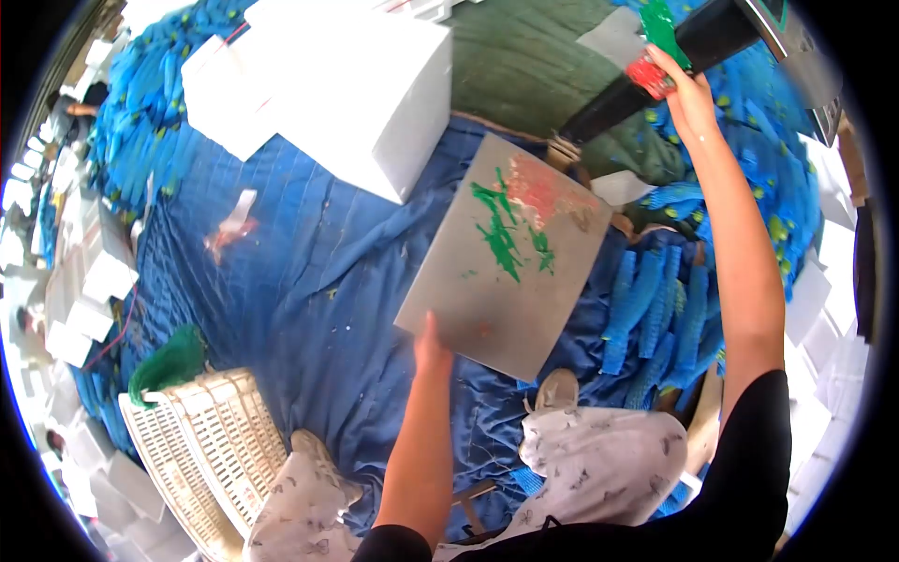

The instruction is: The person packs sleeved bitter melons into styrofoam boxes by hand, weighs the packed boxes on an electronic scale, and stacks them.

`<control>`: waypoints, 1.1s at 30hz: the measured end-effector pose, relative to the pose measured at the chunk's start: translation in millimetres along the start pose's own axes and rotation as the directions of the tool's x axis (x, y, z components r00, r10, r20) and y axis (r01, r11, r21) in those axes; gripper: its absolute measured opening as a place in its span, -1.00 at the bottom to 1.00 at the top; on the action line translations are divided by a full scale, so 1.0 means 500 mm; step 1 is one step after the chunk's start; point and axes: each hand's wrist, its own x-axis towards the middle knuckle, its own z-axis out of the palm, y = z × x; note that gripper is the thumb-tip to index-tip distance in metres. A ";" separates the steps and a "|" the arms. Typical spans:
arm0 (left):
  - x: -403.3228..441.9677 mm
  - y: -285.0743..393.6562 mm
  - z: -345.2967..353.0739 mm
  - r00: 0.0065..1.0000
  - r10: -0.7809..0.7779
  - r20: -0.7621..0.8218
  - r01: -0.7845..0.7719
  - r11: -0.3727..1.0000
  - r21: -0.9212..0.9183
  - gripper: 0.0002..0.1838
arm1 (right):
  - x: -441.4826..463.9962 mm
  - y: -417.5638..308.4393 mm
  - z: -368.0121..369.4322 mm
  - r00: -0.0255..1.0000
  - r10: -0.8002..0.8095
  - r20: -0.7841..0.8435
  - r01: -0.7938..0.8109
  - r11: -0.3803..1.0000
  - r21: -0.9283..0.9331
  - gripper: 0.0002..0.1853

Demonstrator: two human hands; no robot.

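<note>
My left hand (432, 348) grips the lower left edge of a flat grey board (449, 281), its thumb on top and the other fingers hidden beneath. Red bits (538, 187) and green strips (496, 229) lie on the board's upper half. At the upper right my right hand (688, 94) is closed at a red net-like piece (649, 77), against a long black machine arm (609, 110). Just above its fingertips is a green piece (663, 33) of similar material. How the fingers hold the red piece is partly hidden.
Large white foam boxes (375, 103) stand at the upper left on a blue cloth (309, 253). A white plastic basket (206, 440) with green netting (169, 363) is at the lower left. Blue net sleeves (646, 309) are heaped on the right. People are partly visible at the far left.
</note>
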 end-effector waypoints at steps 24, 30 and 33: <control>-0.599 0.500 -0.006 0.686 0.630 0.364 -0.681 0.380 0.625 -0.66 | -0.743 -0.105 0.402 -0.225 0.598 0.770 0.166 0.802 -0.574 -0.48; -0.934 0.548 -0.272 0.352 0.880 0.320 -0.193 -0.266 0.944 -0.53 | -0.970 -0.282 0.498 -0.633 0.300 0.714 0.362 0.930 -0.070 -0.44; -0.994 0.498 -0.338 0.622 0.753 0.213 -0.016 -0.260 0.965 -0.58 | -0.878 -0.227 0.431 -0.491 0.519 0.700 0.643 0.758 -0.110 -0.40</control>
